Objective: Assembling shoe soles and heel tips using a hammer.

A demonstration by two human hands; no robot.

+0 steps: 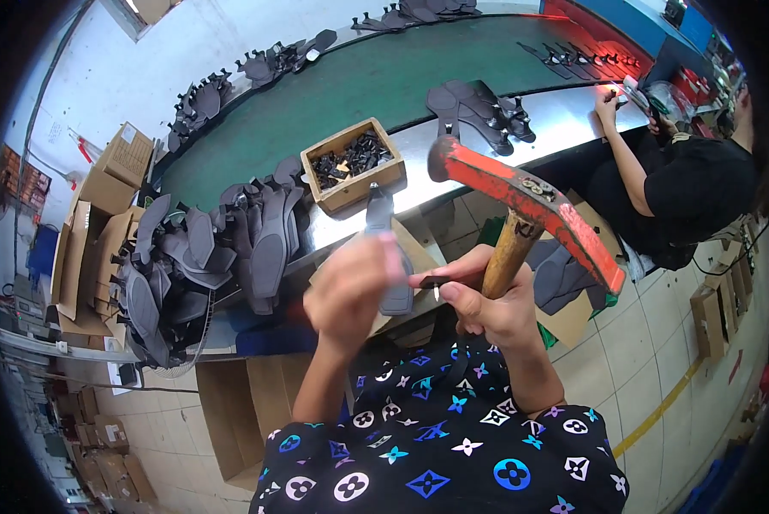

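Note:
My right hand [500,304] is closed around the wooden handle [509,253] of a hammer. The hammer's worn red head [530,201] is raised toward the upper right. Between the thumb and fingers of that same hand is a small dark piece [433,281] with a pale tip. Close beside it, my left hand [350,291] is smeared by motion, so its grip cannot be made out. Behind the left hand a dark grey shoe sole [396,301] shows in part. Just beyond stands a wooden box [337,199] holding many small black parts [359,158].
Dark soles [269,248] lie heaped at the left by cardboard boxes [102,214]. A green conveyor belt [316,103] curves past, its metal edge [419,171] nearest me. More soles [461,103] rest on the right. A person in black [693,193] works there.

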